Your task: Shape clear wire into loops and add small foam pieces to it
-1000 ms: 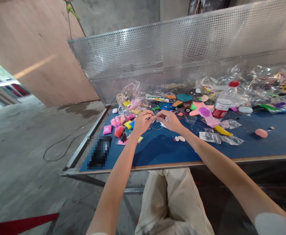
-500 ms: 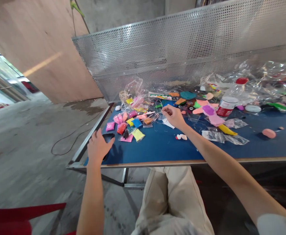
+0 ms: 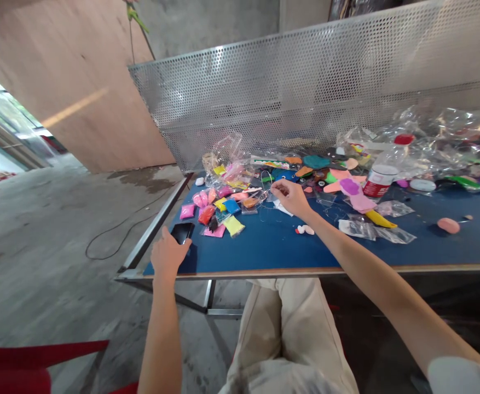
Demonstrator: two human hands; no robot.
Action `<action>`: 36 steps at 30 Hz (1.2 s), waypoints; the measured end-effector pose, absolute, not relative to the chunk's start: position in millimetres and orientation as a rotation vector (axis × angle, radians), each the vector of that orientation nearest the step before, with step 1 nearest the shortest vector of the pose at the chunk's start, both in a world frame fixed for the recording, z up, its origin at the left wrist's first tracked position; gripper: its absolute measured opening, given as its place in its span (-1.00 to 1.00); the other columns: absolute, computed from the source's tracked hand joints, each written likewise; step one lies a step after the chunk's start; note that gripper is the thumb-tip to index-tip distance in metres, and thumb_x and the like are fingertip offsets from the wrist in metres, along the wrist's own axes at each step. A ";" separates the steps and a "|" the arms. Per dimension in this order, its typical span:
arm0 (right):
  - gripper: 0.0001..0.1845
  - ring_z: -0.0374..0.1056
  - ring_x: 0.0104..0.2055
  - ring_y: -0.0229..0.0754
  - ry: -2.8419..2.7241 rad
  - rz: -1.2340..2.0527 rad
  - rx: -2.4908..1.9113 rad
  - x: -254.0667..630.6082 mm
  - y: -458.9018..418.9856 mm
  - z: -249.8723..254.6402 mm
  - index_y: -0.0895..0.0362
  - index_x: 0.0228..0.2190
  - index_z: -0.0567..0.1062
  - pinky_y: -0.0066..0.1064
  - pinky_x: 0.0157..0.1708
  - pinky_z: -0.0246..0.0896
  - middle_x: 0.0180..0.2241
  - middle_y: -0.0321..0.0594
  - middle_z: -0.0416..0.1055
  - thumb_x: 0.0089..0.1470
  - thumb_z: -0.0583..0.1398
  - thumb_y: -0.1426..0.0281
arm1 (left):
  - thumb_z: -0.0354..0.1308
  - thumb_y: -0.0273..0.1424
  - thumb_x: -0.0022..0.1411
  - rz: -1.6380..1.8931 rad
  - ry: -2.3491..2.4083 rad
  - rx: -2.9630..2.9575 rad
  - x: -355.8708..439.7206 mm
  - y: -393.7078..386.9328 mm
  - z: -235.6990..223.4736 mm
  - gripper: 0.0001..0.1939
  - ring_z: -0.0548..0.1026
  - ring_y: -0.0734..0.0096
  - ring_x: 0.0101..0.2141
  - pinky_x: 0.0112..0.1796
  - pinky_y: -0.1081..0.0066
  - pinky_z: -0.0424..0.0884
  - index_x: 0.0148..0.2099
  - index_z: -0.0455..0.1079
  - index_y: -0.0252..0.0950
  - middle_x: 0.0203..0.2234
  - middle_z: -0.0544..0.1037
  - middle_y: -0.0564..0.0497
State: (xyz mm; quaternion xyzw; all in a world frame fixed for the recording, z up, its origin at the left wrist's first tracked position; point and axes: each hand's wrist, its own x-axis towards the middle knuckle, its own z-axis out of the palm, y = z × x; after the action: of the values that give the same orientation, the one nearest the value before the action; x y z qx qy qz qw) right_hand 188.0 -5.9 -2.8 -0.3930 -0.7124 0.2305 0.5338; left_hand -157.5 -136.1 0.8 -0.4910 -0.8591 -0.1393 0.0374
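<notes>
My left hand (image 3: 169,256) is at the table's near left corner, its thumb and fingers closed about the lower part of a black phone (image 3: 181,232). Whether the phone lies flat or is slightly raised, I cannot tell. Over the middle of the table, my right hand (image 3: 291,197) has its fingertips pinched together at a thin looped wire (image 3: 266,175). Just below that hand lies a white paper piece (image 3: 281,207). Between the hands are several small bags of coloured clay, among them a pale yellow bag (image 3: 233,225) and a blue bag (image 3: 232,206).
A perforated metal panel (image 3: 240,93) stands behind the blue table (image 3: 264,254). To the right are a white-and-red tub (image 3: 380,180), a yellow clay piece (image 3: 381,219), a pink clay lump (image 3: 448,225) and crumpled clear bags (image 3: 449,137). A cable (image 3: 112,232) lies on the floor at left.
My left hand has lowered and closed its spread fingers around the phone, uncovering more of the screen. My right hand stays pinched at the wire, almost unmoved. The view has shifted slightly.
</notes>
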 end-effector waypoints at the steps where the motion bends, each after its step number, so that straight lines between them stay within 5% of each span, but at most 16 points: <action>1: -0.75 0.33 -0.43 -0.16 -1.690 0.556 -0.938 187.9 -5.3 -3.0 0.06 -0.40 0.49 -0.32 -0.39 0.23 -0.43 -0.21 0.50 0.09 0.21 0.14 | 0.21 -0.16 0.23 -0.481 -2.567 -1.542 -154.1 -136.4 0.3 -0.20 0.50 -0.36 0.11 0.02 -0.07 0.44 0.37 0.18 -0.56 0.10 0.50 -0.54; 4: -0.74 0.30 -0.46 -0.19 -1.666 0.589 -0.948 187.8 -2.7 -4.3 0.06 -0.40 0.49 -0.33 -0.42 0.18 -0.43 -0.21 0.49 0.06 0.21 0.13 | 0.17 -0.24 0.31 -0.771 -2.124 -1.753 -126.8 -130.6 2.1 -0.50 0.49 -0.16 0.14 0.08 0.04 0.43 0.23 0.41 -0.36 0.18 0.49 -0.34; 8: -0.72 0.26 -0.49 -0.22 -1.598 0.673 -0.964 188.9 4.1 -6.9 0.08 -0.42 0.48 -0.34 -0.44 0.15 -0.44 -0.24 0.46 0.02 0.22 0.12 | 0.10 -0.32 0.44 -1.041 -1.420 -2.162 -61.6 -96.3 11.2 -0.77 0.59 0.15 -0.07 -0.01 0.19 0.44 0.00 0.56 -0.15 -0.09 0.67 -0.06; 18: -0.75 0.28 -0.48 -0.21 -1.557 0.610 -1.020 194.0 15.8 -13.6 0.09 -0.42 0.47 -0.34 -0.43 0.18 -0.45 -0.22 0.48 0.06 0.19 0.16 | 0.17 -0.33 0.42 -0.916 -1.025 -2.418 19.6 18.5 11.3 -0.80 0.55 0.14 -0.08 -0.05 0.18 0.38 -0.01 0.59 -0.19 -0.13 0.69 -0.07; 25: -0.82 0.37 -0.42 -0.16 -1.695 0.549 -0.988 192.7 9.0 -12.7 0.08 -0.37 0.48 -0.33 -0.37 0.22 -0.43 -0.22 0.50 0.10 0.17 0.23 | 0.14 -0.21 0.45 -1.267 -1.046 -2.581 2.9 20.8 -1.6 -0.75 0.54 0.23 -0.12 -0.04 0.23 0.43 -0.08 0.60 -0.18 -0.24 0.67 -0.03; 30: -0.82 0.38 -0.41 -0.17 -1.697 0.541 -0.961 192.0 6.3 -8.7 0.08 -0.36 0.49 -0.33 -0.36 0.24 -0.42 -0.23 0.50 0.12 0.18 0.24 | 0.28 0.00 0.29 -1.652 -1.154 -2.402 2.6 18.8 -1.1 -0.56 0.47 0.13 0.11 0.17 0.11 0.35 0.02 0.51 -0.21 0.06 0.54 -0.17; 32: -0.82 0.38 -0.41 -0.17 -1.697 0.547 -0.949 192.4 5.7 -7.6 0.08 -0.36 0.49 -0.32 -0.35 0.25 -0.42 -0.24 0.50 0.13 0.19 0.23 | 0.34 0.02 0.21 -1.726 -1.271 -2.419 2.8 17.2 0.9 -0.46 0.50 0.12 0.06 0.12 0.12 0.40 0.08 0.47 -0.21 0.02 0.56 -0.16; 36: -0.82 0.37 -0.42 -0.17 -1.708 0.542 -0.924 191.5 3.1 -6.4 0.09 -0.35 0.50 -0.33 -0.37 0.24 -0.43 -0.24 0.50 0.13 0.20 0.24 | 0.34 -0.04 0.22 -1.781 -1.422 -2.661 1.6 14.2 5.3 -0.61 0.57 0.29 -0.23 -0.15 0.31 0.50 -0.12 0.54 -0.25 -0.16 0.62 -0.09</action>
State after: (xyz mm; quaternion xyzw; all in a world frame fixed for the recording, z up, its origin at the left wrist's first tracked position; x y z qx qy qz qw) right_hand 191.5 3.1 -6.4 -0.3876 -0.7166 0.2272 0.5335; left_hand 1.6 14.2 5.3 -0.7471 -0.3992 -0.5000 -0.1801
